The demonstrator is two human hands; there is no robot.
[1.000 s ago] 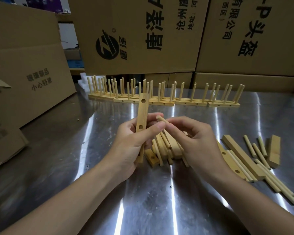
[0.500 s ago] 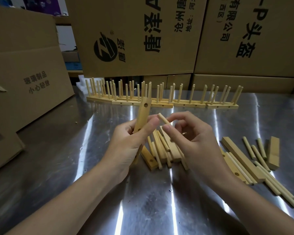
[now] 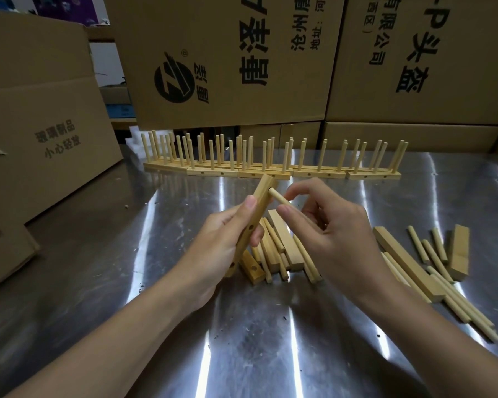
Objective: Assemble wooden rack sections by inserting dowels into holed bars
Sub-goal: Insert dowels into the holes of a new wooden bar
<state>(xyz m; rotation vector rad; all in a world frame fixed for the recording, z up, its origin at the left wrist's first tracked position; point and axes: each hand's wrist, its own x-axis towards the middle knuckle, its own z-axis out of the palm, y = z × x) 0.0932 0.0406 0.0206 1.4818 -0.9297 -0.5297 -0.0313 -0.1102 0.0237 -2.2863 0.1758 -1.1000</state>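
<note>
My left hand (image 3: 222, 239) grips a holed wooden bar (image 3: 260, 196), held tilted with its top end leaning right. My right hand (image 3: 328, 225) pinches a short dowel (image 3: 278, 197) between thumb and forefinger. The dowel's tip sits at the top hole of the bar. Under both hands lies a small pile of loose bars and dowels (image 3: 282, 254). A second pile of bars and dowels (image 3: 431, 262) is spread on the table to the right. A row of finished rack sections (image 3: 270, 168) with upright dowels stands at the back of the table.
The work surface is a shiny steel table (image 3: 242, 340). Large cardboard boxes (image 3: 242, 61) form a wall behind the finished row, and another cardboard box (image 3: 41, 124) stands on the left edge.
My left hand tilted the bar further to the right. My right hand brought the dowel up and left until its tip met the bar's top hole.
</note>
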